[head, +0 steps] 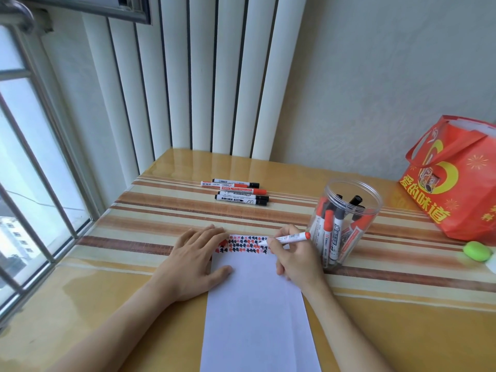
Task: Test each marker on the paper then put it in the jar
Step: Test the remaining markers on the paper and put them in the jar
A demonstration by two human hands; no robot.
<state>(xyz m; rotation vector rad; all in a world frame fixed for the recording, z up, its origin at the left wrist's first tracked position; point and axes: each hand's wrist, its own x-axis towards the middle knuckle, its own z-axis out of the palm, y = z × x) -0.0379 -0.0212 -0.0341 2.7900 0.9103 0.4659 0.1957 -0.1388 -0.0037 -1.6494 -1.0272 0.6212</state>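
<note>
Nearest, one sheet of paper lies on the table, the left hand flat on its left edge, fingers straight. Just right, the right hand pinches one red marker, tip on rows of red and black marks. Beyond, one clear jar holds several markers; five more markers lie well apart near the wall.

1. A barred window at the left lets in daylight.
2. White ribbed panels stand against a pale wall.
3. The glossy surface carries orange and brown stripes.

Hands — left flat, right pinching
</note>
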